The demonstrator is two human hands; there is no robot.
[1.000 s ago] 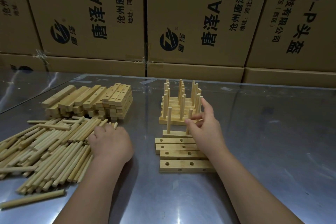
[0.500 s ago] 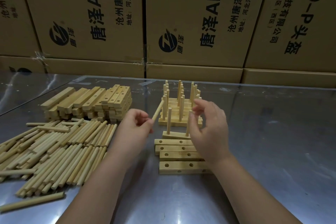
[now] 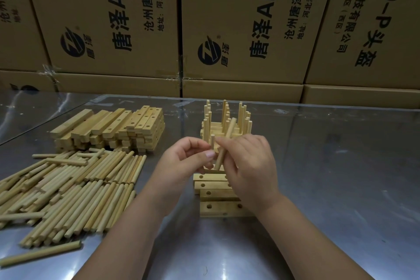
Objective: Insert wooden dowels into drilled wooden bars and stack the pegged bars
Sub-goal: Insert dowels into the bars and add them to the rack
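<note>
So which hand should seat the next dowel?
Right, probably. The right hand pinches the tilted dowel, its lower end at the partly pegged bar. The left hand is alongside; whether it grips anything is unclear.

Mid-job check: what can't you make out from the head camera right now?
Head view:
The bar being pegged: mostly behind the left hand and right hand; free holes unseen.
The tilted dowel: lower tip crowded between the hands; seated or not, unclear.
Left hand: whether it also pinches that dowel; fingertips overlap.
The loose dowel pile: cut off by the left edge.
</note>
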